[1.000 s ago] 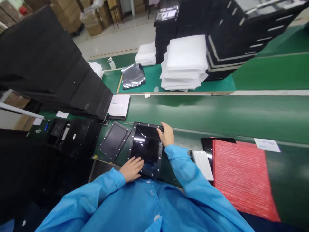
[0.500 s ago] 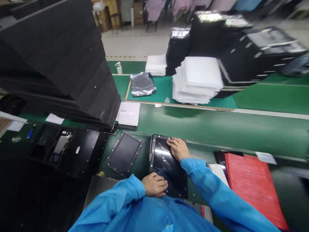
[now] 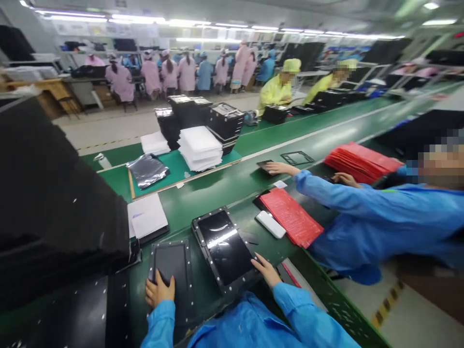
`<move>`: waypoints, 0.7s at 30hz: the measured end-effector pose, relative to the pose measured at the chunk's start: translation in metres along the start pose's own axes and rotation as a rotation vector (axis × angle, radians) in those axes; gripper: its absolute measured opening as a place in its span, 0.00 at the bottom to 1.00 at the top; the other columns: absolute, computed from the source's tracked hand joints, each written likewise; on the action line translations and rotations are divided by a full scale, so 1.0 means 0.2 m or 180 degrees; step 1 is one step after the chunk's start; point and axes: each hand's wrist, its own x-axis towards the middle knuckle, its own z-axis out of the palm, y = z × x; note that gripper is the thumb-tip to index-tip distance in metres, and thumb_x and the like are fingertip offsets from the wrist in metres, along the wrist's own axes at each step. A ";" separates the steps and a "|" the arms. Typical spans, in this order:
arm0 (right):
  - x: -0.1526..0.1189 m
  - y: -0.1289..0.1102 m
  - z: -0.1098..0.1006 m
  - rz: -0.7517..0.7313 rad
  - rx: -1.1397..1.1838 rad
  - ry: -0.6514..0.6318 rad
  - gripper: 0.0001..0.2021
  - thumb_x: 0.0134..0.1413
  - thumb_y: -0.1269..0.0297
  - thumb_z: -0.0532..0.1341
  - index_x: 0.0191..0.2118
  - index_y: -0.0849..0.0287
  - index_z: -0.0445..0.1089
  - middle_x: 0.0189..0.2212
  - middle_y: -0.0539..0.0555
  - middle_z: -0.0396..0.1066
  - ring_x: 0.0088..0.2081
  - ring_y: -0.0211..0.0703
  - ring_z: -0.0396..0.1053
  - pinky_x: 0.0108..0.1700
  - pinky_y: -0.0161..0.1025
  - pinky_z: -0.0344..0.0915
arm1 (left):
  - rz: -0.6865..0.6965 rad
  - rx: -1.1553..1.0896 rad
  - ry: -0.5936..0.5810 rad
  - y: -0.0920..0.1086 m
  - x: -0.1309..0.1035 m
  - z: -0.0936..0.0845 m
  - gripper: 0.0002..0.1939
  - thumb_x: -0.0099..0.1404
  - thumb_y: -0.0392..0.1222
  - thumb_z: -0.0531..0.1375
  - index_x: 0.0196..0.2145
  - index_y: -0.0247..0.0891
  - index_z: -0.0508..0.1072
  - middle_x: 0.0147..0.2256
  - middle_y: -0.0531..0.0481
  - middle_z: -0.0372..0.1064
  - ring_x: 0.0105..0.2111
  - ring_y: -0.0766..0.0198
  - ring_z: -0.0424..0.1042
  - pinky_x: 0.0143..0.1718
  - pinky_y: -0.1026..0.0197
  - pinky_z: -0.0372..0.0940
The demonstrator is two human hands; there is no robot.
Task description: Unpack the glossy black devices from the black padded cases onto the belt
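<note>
My left hand [image 3: 160,290] lies with fingers spread on a flat dark panel [image 3: 174,263] that has pale dots along its border. To its right is a black framed unit [image 3: 226,246] with a glossy, reflective screen face. The fingers of my right hand [image 3: 266,269] are apart and touch the unit's right edge near its lower corner. Neither hand is wrapped round anything. A notepad with papers [image 3: 148,216] sits beyond the panel, and a white object [image 3: 270,224] lies right of the unit.
Tall black stacks [image 3: 54,193] rise at the left. A co-worker's blue sleeve [image 3: 326,193] reaches in from the right, the hand on a small dark part [image 3: 266,167]. Red sheets [image 3: 290,217], a white stack [image 3: 200,147] and a green crate [image 3: 337,304] are also in view.
The view has swung up and to the right, bringing the co-worker in. My left hand has moved from the unit onto the left panel. My right hand has shifted to the unit's lower right edge.
</note>
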 end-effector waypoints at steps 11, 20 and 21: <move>0.00 -0.08 -0.07 -0.0438 -0.0338 -0.0415 0.30 0.51 0.42 0.57 0.52 0.60 0.72 0.53 0.64 0.69 0.55 0.61 0.65 0.59 0.61 0.59 | -0.0080 -0.0812 -0.0264 0.05 -0.16 0.04 0.39 0.61 0.61 0.51 0.63 0.35 0.51 0.56 0.32 0.62 0.59 0.40 0.61 0.56 0.40 0.61; 0.08 -0.41 0.18 -0.1006 0.0307 -0.2672 0.31 0.53 0.47 0.60 0.59 0.59 0.63 0.50 0.62 0.70 0.49 0.54 0.70 0.48 0.51 0.70 | 0.0806 -0.1904 -0.1016 0.47 -0.66 -0.36 0.27 0.57 0.56 0.59 0.47 0.34 0.75 0.42 0.41 0.77 0.45 0.49 0.75 0.47 0.48 0.71; 0.08 -0.42 0.21 -0.0657 0.0563 -0.2773 0.28 0.55 0.45 0.57 0.54 0.59 0.66 0.44 0.60 0.73 0.43 0.51 0.72 0.44 0.48 0.71 | 0.1158 -0.1825 -0.1239 0.55 -0.75 -0.38 0.25 0.58 0.56 0.59 0.45 0.36 0.77 0.40 0.42 0.77 0.43 0.50 0.76 0.45 0.49 0.72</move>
